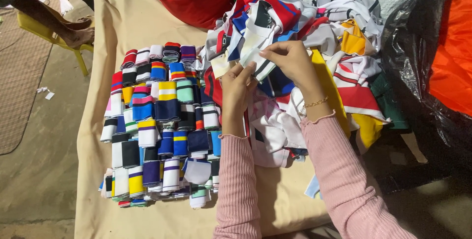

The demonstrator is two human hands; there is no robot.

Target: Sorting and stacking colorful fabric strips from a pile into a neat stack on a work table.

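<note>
Above the heap of loose knitted collars (314, 37), a white strip with dark stripes (255, 62) is being held between both hands. The right hand (290, 59) is being kept nearly closed, its thumb and forefinger pinched on the upper end of the strip near its white edge. The left hand (238, 89) is being held just below, fingers curled and pressing against the lower, dark-striped end; how tightly it is being gripped cannot be told. The strip is being presented as a narrow ribbed band, folded over, white with black bars, lying between the two sets of fingertips and touching both. A thin gold bracelet (314, 103) is being worn on the right wrist, and pink ribbed sleeves (339, 170) are covering both forearms. To the left, folded striped bands are being kept in stacked rows (157, 126) on the beige cloth-covered table (123, 18).
</note>
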